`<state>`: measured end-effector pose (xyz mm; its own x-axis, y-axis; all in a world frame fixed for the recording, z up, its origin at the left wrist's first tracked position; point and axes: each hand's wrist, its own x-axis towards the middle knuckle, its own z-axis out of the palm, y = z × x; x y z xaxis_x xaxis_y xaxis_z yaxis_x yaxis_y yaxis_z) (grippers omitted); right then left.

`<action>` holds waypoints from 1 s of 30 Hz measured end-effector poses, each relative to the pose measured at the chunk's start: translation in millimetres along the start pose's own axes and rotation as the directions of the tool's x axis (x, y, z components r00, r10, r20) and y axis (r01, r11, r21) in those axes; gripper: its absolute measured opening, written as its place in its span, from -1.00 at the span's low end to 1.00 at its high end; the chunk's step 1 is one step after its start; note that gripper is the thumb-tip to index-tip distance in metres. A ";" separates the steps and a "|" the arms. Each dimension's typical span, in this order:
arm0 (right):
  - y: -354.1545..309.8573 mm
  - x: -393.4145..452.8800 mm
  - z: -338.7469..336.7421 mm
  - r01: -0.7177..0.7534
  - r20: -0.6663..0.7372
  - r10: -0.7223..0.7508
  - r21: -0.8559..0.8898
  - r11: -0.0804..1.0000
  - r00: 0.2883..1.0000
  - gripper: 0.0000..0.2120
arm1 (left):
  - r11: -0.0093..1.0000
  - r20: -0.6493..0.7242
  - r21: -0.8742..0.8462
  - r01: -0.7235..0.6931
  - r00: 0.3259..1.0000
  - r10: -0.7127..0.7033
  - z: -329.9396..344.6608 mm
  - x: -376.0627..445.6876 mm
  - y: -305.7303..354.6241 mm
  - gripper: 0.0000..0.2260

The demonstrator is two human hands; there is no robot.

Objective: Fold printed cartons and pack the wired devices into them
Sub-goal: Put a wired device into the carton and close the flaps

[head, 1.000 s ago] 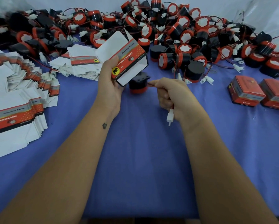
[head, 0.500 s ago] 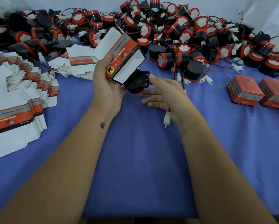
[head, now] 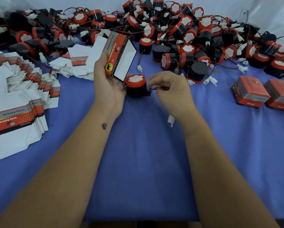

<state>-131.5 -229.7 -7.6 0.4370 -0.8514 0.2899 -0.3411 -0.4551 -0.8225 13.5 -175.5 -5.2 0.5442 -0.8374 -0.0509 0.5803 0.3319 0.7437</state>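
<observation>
Head view: my left hand [head: 110, 84] grips the open carton [head: 120, 55] just above the device [head: 136, 85], whose wire [head: 159, 88] my right fingers [head: 154, 79] pinch.

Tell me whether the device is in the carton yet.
Not yet. The device sits below the carton that the left hand holds.

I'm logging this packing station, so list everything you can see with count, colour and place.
open carton: one, red, grey and white, held up in the left hand.
wired device: one, black with red rim, on the cloth between the hands.
loose devices: large pile, black and red, along the far edge.
flat cartons: many, white with red bands, stacked far left.
packed cartons: at least two, red, at right.
cloth: one, blue, covering the table.
left hand: grips the open carton.
right hand: pinches the device's red wire.
</observation>
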 end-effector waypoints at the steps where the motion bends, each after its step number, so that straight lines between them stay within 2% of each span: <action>1: 0.0 -1.3 0.8 0.030 0.017 -0.029 -0.053 0.998 0.999 -0.63 | 1.000 0.000 0.021 0.006 1.000 -0.006 0.4 0.2 -0.7 -0.55; 3: 0.1 -4.6 3.5 -0.001 0.062 0.004 -0.048 0.999 0.998 -0.77 | 0.997 0.027 0.073 -0.004 1.000 0.002 0.5 -0.1 -3.1 -0.63; 4: -0.1 -5.3 5.7 -0.031 0.075 0.035 -0.047 0.998 0.997 -0.71 | 0.994 0.047 0.105 -0.017 0.999 0.012 0.5 -0.3 -4.7 -0.68; 6: 1.5 -3.8 10.5 -0.083 0.083 0.088 -0.066 0.994 0.993 -0.42 | 0.986 0.076 0.157 -0.052 0.996 0.040 0.6 -0.4 -7.2 -0.75; 8: 1.8 -1.3 13.7 -0.123 0.082 0.127 -0.054 0.991 0.989 -0.30 | 0.984 0.096 0.163 -0.069 0.994 0.053 -0.3 1.1 -9.2 -0.78; 9: 2.2 -0.5 14.5 -0.132 0.088 0.135 -0.045 0.990 0.987 -0.35 | 0.984 0.105 0.165 -0.073 0.993 0.056 -1.3 1.7 -9.9 -0.79; 12: 4.7 -0.3 13.4 -0.126 0.098 0.126 -0.008 0.992 0.987 -0.66 | 0.978 0.106 0.187 -0.088 0.992 0.070 -2.5 2.4 -10.6 -0.77; 15: 7.8 1.0 8.4 -0.160 0.004 0.160 0.085 0.984 0.987 -0.66 | 0.943 0.009 0.282 -0.179 0.983 0.184 -4.3 2.1 -11.1 -0.55; 16: 8.5 1.4 6.2 -0.169 -0.041 0.173 0.087 0.982 0.984 -0.65 | 0.910 -0.011 0.345 -0.232 0.968 0.251 -6.0 2.1 -10.6 -0.55; 18: 8.8 1.3 1.6 -0.173 -0.167 0.181 0.062 0.983 0.969 -0.66 | 0.799 -0.018 0.514 -0.310 0.928 0.372 -10.9 2.7 -9.0 -0.58; 19: 7.2 0.4 -1.4 -0.161 -0.256 0.165 0.038 0.986 0.952 -0.66 | 0.713 -0.004 0.623 -0.321 0.910 0.414 -14.2 4.8 -8.4 -0.56; 21: 2.5 -1.7 -7.5 -0.090 -0.443 0.053 -0.062 0.994 0.895 -0.64 | 0.540 0.056 0.787 -0.298 0.907 0.418 -20.8 10.3 -8.4 -0.49; 22: 0.3 -2.9 -9.8 -0.028 -0.508 -0.039 -0.125 0.992 0.861 -0.61 | 0.500 0.086 0.818 -0.283 0.921 0.380 -23.6 12.3 -9.0 -0.46; 24: -5.6 -6.3 -10.6 0.106 -0.552 -0.221 -0.232 0.967 0.804 -0.57 | 0.489 0.128 0.832 -0.262 0.948 0.290 -27.1 15.6 -10.4 -0.44; 27: -13.2 -10.3 -5.2 0.261 -0.449 -0.428 -0.387 0.885 0.784 -0.57 | 0.518 0.184 0.813 -0.267 0.961 0.206 -27.9 15.7 -11.3 -0.37; 30: -12.0 -9.7 -1.2 0.316 -0.260 -0.482 -0.491 0.812 0.836 -0.55 | 0.568 0.278 0.767 -0.298 0.952 0.124 -25.3 11.8 -10.3 -0.32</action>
<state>-132.6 -216.3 0.0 0.3138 -0.5603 0.7666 -0.5479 -0.7662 -0.3358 29.3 -177.8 -30.3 0.4217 -0.8772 0.2297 -0.2978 0.1052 0.9488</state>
